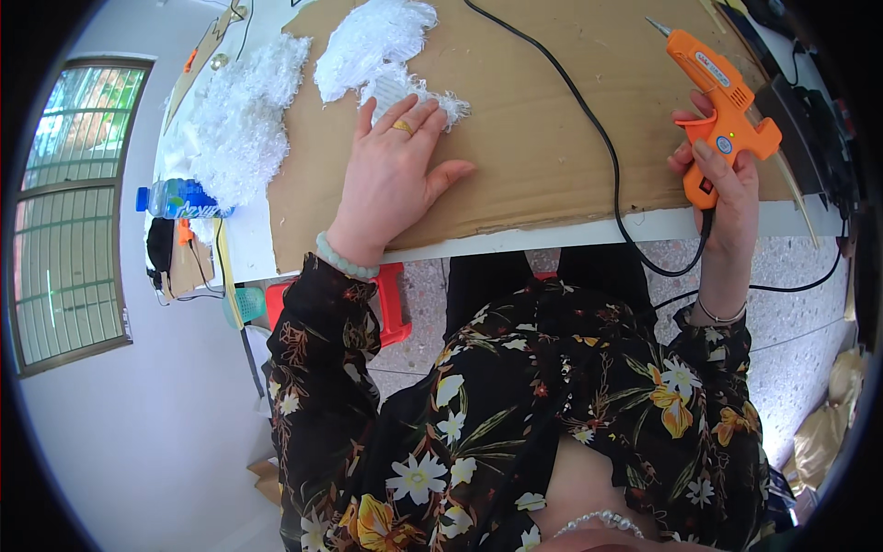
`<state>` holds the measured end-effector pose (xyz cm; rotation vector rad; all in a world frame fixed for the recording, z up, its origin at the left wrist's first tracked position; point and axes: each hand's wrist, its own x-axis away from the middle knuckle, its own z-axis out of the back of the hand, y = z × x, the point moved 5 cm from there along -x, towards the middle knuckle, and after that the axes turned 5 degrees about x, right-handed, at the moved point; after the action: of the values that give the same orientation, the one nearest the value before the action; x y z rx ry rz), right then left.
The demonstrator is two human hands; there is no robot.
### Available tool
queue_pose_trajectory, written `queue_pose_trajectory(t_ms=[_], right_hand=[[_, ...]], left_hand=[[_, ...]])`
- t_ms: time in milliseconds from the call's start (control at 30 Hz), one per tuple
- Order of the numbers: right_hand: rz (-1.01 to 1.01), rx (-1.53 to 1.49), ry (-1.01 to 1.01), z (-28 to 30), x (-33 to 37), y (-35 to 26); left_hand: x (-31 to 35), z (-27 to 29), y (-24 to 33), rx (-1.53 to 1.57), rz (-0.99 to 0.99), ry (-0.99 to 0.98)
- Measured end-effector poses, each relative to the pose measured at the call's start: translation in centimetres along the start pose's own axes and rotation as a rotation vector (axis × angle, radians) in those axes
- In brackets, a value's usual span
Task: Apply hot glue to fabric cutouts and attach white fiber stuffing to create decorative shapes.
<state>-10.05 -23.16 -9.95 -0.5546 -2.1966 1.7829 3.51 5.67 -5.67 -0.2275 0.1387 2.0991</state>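
Observation:
An orange hot glue gun [722, 115] is held in my right hand [727, 179], its metal nozzle tilted up and to the left, a small green light lit on its side. My fingers wrap round its handle, and a black cord leaves the handle's bottom. My left hand [394, 170] lies flat, palm down, with its fingertips on the near edge of a white fringed piece [391, 87]. Under those fingertips the piece is partly hidden. Just beyond, more white fluffy material [372, 41] joins or touches it; which, I cannot tell.
Brown cardboard [524, 166] covers the table. A heap of white shredded fringe [244, 129] lies on the left, with a blue-labelled plastic bottle [179, 198] beside it. The black cord [589, 106] loops across the cardboard. Below the table edge stands a red stool [395, 304].

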Motion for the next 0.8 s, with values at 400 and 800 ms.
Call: queue_pose_trajectory(t_ms=[400, 800], right_hand=[[0.002, 0.029, 0.022, -0.2, -0.3, -0.1], [0.016, 0.040, 0.014, 0.0, -0.3, 0.1]], left_hand=[[-0.8, 0.0, -0.6, 0.073, 0.011, 0.103], [-0.9, 1.7, -8.5, 0.498, 0.376, 0.383]])
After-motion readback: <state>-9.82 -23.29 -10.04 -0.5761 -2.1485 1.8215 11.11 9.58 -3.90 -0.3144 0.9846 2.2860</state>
